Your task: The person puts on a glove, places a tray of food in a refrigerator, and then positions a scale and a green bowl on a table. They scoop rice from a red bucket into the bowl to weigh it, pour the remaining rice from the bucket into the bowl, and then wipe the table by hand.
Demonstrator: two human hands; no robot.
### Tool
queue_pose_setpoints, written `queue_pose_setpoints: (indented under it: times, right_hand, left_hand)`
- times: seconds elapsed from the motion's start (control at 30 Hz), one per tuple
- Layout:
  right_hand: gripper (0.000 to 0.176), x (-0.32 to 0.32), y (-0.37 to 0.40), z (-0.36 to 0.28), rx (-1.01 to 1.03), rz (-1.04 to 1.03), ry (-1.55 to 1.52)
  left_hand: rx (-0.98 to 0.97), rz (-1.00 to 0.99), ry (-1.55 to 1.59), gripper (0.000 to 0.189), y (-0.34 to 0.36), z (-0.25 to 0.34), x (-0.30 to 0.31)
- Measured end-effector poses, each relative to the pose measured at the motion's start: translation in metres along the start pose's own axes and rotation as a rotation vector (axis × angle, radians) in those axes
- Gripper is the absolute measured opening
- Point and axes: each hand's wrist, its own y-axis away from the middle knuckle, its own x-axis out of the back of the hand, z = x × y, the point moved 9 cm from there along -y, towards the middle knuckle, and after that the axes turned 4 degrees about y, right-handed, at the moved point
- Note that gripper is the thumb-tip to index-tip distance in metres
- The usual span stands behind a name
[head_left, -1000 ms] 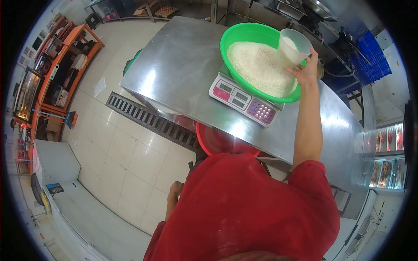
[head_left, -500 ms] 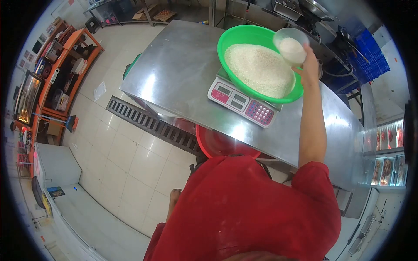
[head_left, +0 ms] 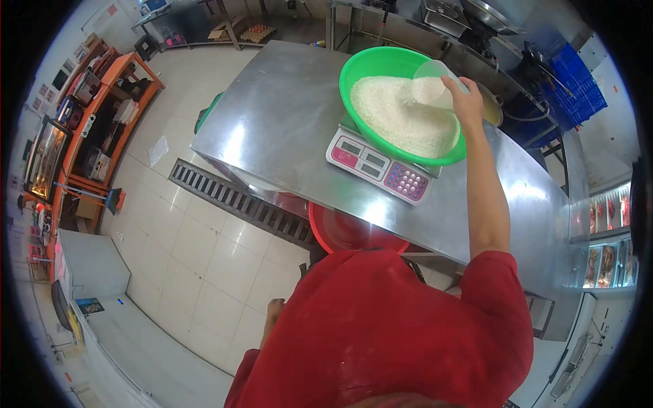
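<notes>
My right hand (head_left: 466,102) grips a translucent plastic cup (head_left: 435,70) from its right side. The cup is tipped to the left over a green basin (head_left: 352,62), and white grains pour from it. A heap of white rice (head_left: 394,112) fills much of the basin. Under the basin is a digital scale (head_left: 375,163) with a pink-and-white panel; its display readings are too small to make out. My left hand (head_left: 275,309) hangs low at my side, away from the table, and its fingers are too small to make out.
The scale stands on a steel table (head_left: 272,102). Behind the basin, partly hidden, is a round container (head_left: 492,109). Below the table's front edge sits a red tub (head_left: 347,228). Blue crates (head_left: 573,85) stand at the right, and an orange shelf (head_left: 92,115) at the far left.
My right hand has moved left over the rice and tipped the cup, which was more upright and held white grains. Grains now fall onto the heap. The camera view has shifted slightly.
</notes>
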Motion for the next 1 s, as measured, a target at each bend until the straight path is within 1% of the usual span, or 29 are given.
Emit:
queue_pose_setpoints:
  times: [0.03, 0.07, 0.13, 0.17, 0.23, 0.27, 0.33, 0.37, 0.43, 0.47, 0.53, 0.57, 0.63, 0.67, 0.73, 0.77, 0.83, 0.87, 0.93, 0.97, 1.0]
  right_hand:
    - [0.085, -0.002, 0.0, 0.0, 0.008, -0.016, 0.005]
    - [0.085, -0.002, 0.0, -0.001, 0.007, -0.024, 0.008]
    - [0.086, 0.0, 0.001, -0.001, -0.003, -0.008, 0.029]
    - [0.086, -0.001, 0.0, 0.001, -0.003, -0.012, 0.03]
    - [0.086, -0.002, -0.001, 0.002, -0.013, -0.031, 0.002]
    - [0.086, -0.002, -0.001, 0.001, -0.012, -0.032, 0.002]
    - [0.087, 0.002, 0.0, 0.0, -0.01, -0.019, 0.038]
    - [0.087, 0.003, 0.001, -0.002, -0.009, -0.018, 0.039]
    - [0.087, 0.006, 0.002, -0.004, -0.015, -0.012, 0.035]
    - [0.087, 0.007, 0.002, -0.004, -0.016, -0.011, 0.036]
    - [0.086, 0.009, 0.002, -0.006, -0.003, -0.01, 0.02]
    - [0.086, 0.01, 0.002, -0.007, -0.004, -0.009, 0.02]
    - [0.085, 0.013, 0.003, -0.009, -0.013, -0.005, -0.009]
    - [0.085, 0.012, 0.0, -0.006, -0.011, -0.004, -0.01]
    - [0.085, 0.013, -0.004, -0.004, -0.039, 0.009, -0.116]
    - [0.085, 0.015, -0.003, -0.004, -0.045, 0.009, -0.115]
    - [0.084, 0.018, -0.003, -0.009, -0.044, -0.024, 0.098]
    - [0.084, 0.018, -0.003, -0.007, -0.041, -0.019, 0.095]
    - [0.083, 0.017, -0.003, 0.0, -0.052, 0.011, 0.093]
    - [0.083, 0.016, -0.004, 0.002, -0.046, 0.007, 0.094]
    - [0.079, 0.011, -0.005, 0.012, -0.122, -0.045, -0.051]
  left_hand:
    - [-0.3, -0.02, -0.349, 0.041, 0.009, 0.031, -0.004]
    - [-0.293, -0.023, -0.346, 0.041, 0.009, 0.023, -0.008]
    - [0.059, -0.004, 0.189, 0.043, 0.004, -0.013, -0.007]
    - [0.063, -0.004, 0.19, 0.043, 0.007, -0.009, -0.008]
    - [0.408, 0.047, 0.663, 0.044, 0.018, -0.029, -0.016]
    - [0.408, 0.047, 0.664, 0.044, 0.019, -0.028, -0.016]
    - [0.304, 0.056, 0.437, 0.043, 0.018, -0.02, -0.009]
    - [0.304, 0.055, 0.437, 0.043, 0.017, -0.028, -0.011]
    - [-0.21, -0.046, -0.32, 0.041, 0.012, 0.007, -0.019]
    - [-0.21, -0.047, -0.32, 0.041, 0.011, 0.006, -0.021]
    - [0.167, -0.018, 0.195, 0.04, 0.008, -0.026, -0.019]
    - [0.166, -0.018, 0.194, 0.04, 0.009, -0.027, -0.019]
    - [-0.124, -0.056, -0.308, 0.041, 0.009, -0.002, -0.02]
    - [-0.126, -0.054, -0.307, 0.041, 0.009, 0.002, -0.019]
    - [0.329, 0.008, 0.466, 0.042, 0.013, -0.034, -0.02]
    - [0.33, 0.007, 0.461, 0.042, 0.013, -0.037, -0.019]
    - [-0.19, -0.082, -0.343, 0.043, 0.004, 0.006, -0.017]
    - [-0.195, -0.078, -0.343, 0.043, 0.001, 0.009, -0.015]
    - [0.123, -0.051, 0.199, 0.043, -0.001, -0.014, -0.013]
    - [0.216, -0.018, 0.365, 0.043, 0.001, -0.021, -0.014]
    - [0.195, -0.018, 0.325, 0.043, 0.002, -0.019, -0.015]
